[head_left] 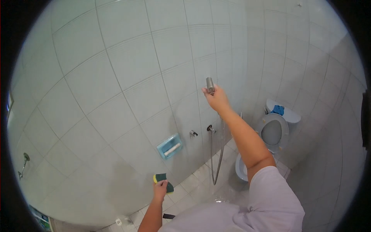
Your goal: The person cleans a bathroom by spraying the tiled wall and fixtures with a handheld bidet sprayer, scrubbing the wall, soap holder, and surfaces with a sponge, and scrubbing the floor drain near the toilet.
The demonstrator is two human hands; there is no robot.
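Note:
My right hand point(217, 99) is raised near the tiled wall, closed around a metal hand sprayer point(210, 83) whose head points up toward the wall. From it a metal hose point(212, 158) hangs in a long loop, rising back to a wall valve point(210, 128). Low on the left, my left hand point(159, 190) pinches a green and yellow scrubbing sponge point(161, 177). The sponge is close to the wall; I cannot tell whether it touches. Between the hands, a blue soap dish point(165, 149) set in the wall holds a white bar-like piece.
A metal wall holder point(193, 133) sticks out beside the valve. At right stands a toilet point(286, 133) with its lid up and a blue cloth point(278, 110) on the tank. Another metal fixture point(25, 163) is on the left wall. The tiled floor point(189, 183) looks wet.

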